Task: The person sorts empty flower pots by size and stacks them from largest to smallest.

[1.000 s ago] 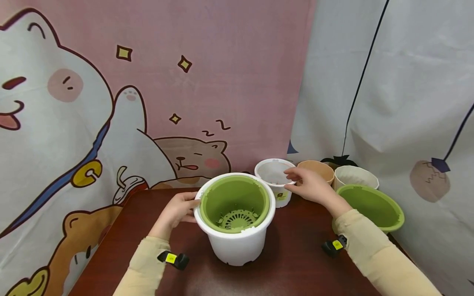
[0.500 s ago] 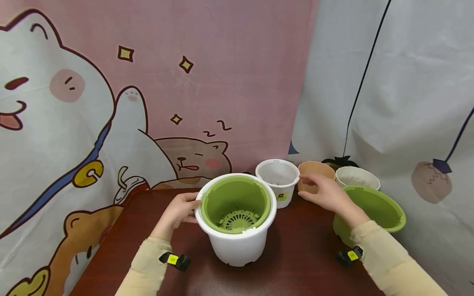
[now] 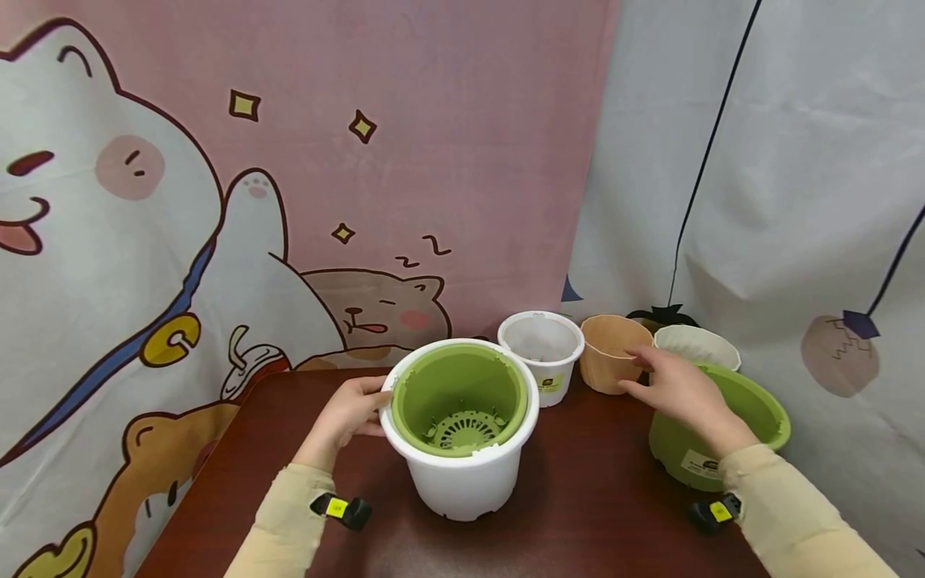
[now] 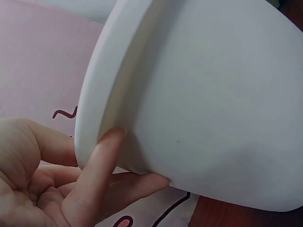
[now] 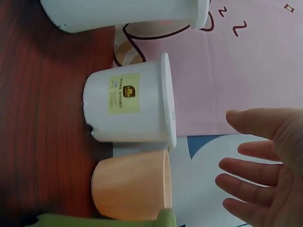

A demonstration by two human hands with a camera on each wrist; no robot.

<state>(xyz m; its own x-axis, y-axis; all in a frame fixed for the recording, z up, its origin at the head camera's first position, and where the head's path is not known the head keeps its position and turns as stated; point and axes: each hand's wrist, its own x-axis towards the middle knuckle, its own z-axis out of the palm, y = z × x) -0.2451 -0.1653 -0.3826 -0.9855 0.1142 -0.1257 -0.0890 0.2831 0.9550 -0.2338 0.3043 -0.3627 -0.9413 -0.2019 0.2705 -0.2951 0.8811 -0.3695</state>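
A large white flowerpot [image 3: 462, 486] stands upright on the table, with a green flowerpot [image 3: 459, 385] nested inside it. My left hand [image 3: 353, 411] pinches the white pot's rim at its left side. In the left wrist view, fingertips [image 4: 111, 137] lie against the wall just under that rim [image 4: 97, 94]. My right hand [image 3: 682, 389] is raised with nothing in it, fingers apart and relaxed. It overlaps the right edge of a small orange pot [image 3: 603, 371] in the head view. The right wrist view shows that orange pot [image 5: 132, 184] below the fingertips, apart from them.
A smaller white pot [image 3: 552, 381] with a yellow label stands left of the orange one. Right of it are a cream pot [image 3: 697, 345] and a large green pot [image 3: 751, 405] by the right edge. Dark red table [image 3: 578, 514] lies in front; a printed curtain [image 3: 470, 160] hangs behind.
My right hand has moved from over the small white pot to the right, past the orange pot. The left hand stays on the large white pot's rim.
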